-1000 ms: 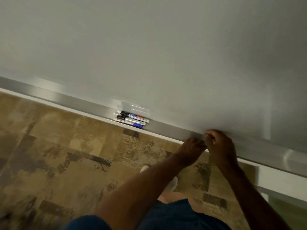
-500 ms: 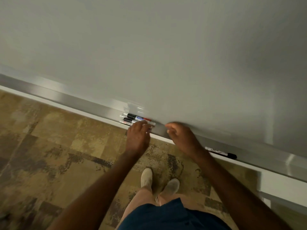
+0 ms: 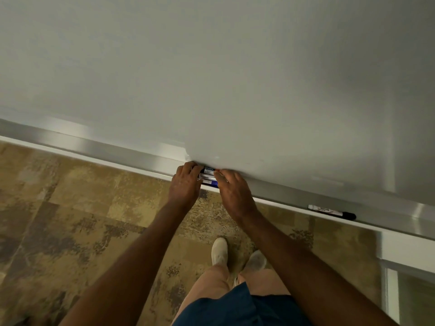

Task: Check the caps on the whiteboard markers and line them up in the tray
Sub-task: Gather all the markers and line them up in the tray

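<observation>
A small bunch of whiteboard markers [image 3: 208, 176] lies side by side in the metal tray [image 3: 117, 152] under the whiteboard. My left hand [image 3: 187, 184] covers their left ends and my right hand [image 3: 231, 189] covers their right ends, fingers curled onto them. Only the middle parts show: a black and blue label, a white barrel, a blue cap. I cannot tell whether either hand is lifting a marker. One more marker [image 3: 332, 211], white with a black cap, lies alone in the tray further right.
The whiteboard [image 3: 211, 78] fills the upper view. Below the tray is patterned brown carpet [image 3: 82, 220], with my shoes [image 3: 235, 255] standing close to the wall. A white frame [image 3: 397, 252] sits at the right edge.
Both hands moved left along the tray from the lone black-capped marker, which stays behind, and have now closed in on the two ends of the marker bunch.
</observation>
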{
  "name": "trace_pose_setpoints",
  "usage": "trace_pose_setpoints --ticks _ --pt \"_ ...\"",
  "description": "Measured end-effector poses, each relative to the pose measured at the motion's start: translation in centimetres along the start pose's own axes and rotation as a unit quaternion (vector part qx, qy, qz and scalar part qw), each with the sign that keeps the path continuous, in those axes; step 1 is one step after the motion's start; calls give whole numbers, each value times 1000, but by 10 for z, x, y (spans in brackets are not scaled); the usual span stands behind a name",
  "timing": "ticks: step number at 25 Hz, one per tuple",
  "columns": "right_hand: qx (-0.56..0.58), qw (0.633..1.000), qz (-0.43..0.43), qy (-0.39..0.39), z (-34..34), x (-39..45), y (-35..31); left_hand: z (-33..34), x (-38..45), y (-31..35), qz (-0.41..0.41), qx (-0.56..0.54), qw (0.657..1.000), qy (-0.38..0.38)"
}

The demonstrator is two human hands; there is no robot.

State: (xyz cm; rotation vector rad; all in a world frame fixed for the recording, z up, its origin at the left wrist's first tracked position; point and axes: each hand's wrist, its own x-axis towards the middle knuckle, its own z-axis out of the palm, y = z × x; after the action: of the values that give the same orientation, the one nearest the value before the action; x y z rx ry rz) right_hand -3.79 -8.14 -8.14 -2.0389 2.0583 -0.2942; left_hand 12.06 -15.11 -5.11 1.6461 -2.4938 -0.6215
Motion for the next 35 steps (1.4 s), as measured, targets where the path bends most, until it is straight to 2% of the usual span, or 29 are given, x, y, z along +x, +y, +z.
trace_pose_setpoints --ticks 8,15,24,28,32,35 --pt "-24 999 29 -32 -7 6 2 1 6 -3 7 3 1000 -1" --pt "2 998 60 -6 -13 -9 29 6 7 -4 3 19 1000 -15" --pt "1 988 152 9 -39 -44 62 15 4 0 87 128 986 -56" --pt "1 985 173 23 -47 -62 78 11 4 5 99 123 986 -59" --pt "4 978 203 46 -60 -89 108 17 -2 40 138 72 987 -36" --pt "9 967 246 59 -76 -118 138 34 -7 88 169 45 983 -53"
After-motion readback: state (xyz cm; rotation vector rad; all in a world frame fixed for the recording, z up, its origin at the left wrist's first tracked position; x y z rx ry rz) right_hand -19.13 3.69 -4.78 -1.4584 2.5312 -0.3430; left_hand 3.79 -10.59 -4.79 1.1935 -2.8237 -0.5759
